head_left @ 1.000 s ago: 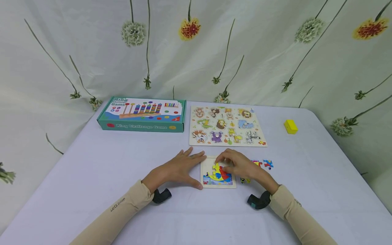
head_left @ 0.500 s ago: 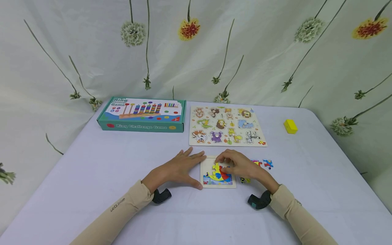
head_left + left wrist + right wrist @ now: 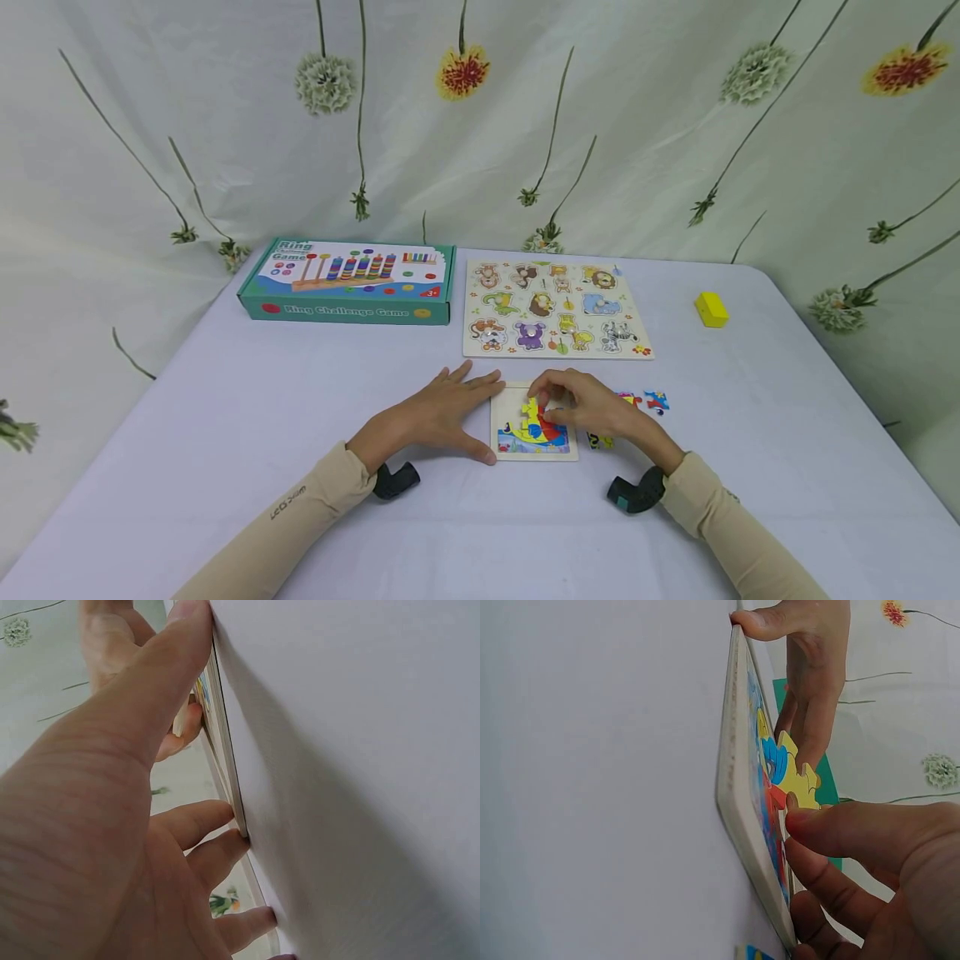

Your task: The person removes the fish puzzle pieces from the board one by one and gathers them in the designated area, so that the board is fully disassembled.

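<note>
A small wooden jigsaw puzzle board [image 3: 512, 402] lies before me, with a blue, red and yellow picture partly filling its frame. My left hand [image 3: 442, 412] spreads its fingers at the board's left side, thumb at the near corner and fingertips at the far corner. Over the board, my right hand [image 3: 588, 404] pinches a yellow puzzle piece [image 3: 799, 787] with a blue patch. The right wrist view has that piece tilted up from the board, thumb [image 3: 825, 829] at its edge. My right hand hides part of the board's right side.
Several loose puzzle pieces [image 3: 657, 402] lie right of the board, some partly under my right wrist. Behind stands an animal peg puzzle [image 3: 517, 350], with a green Ring Challenge Game box [image 3: 345, 311] to its left. A yellow block [image 3: 712, 310] sits at the far right.
My right hand's fingers have shifted very slightly over the board, still with the yellow puzzle piece. My left hand and the board have stayed in place.
</note>
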`<control>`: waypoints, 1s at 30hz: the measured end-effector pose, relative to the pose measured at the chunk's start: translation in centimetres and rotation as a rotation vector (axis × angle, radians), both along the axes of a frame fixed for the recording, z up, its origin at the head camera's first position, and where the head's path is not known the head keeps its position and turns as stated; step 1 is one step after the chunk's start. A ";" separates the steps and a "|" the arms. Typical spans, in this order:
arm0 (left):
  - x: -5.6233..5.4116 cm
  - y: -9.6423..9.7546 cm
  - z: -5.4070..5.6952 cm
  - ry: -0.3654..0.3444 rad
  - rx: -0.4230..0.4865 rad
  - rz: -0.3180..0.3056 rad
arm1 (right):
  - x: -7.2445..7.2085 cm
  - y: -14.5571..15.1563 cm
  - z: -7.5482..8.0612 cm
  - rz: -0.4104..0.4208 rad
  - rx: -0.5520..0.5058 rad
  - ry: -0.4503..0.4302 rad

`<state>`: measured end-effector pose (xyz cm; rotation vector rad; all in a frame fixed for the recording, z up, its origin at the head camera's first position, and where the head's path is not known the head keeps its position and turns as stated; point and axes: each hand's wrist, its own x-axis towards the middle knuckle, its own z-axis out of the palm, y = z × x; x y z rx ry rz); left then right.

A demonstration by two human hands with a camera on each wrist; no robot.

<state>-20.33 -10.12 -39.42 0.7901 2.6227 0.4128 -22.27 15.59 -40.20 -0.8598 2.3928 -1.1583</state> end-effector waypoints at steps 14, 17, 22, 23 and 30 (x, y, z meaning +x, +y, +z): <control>0.0 -0.1 -0.2 -0.006 0.013 0.005 | 0.0 -0.1 -0.2 0.008 -0.006 0.040; 0.1 0.0 -0.2 -0.006 0.018 0.006 | -0.1 -0.1 -0.4 0.005 -0.005 0.046; 0.0 0.0 -0.2 -0.004 0.020 0.006 | -0.2 -0.2 -0.4 0.000 -0.001 0.049; 0.0 0.0 -0.2 -0.004 0.021 0.005 | -0.2 -0.2 -0.4 -0.001 0.001 0.050; 0.0 0.0 -0.1 -0.004 0.023 0.007 | -0.2 -0.2 -0.5 -0.006 0.007 0.065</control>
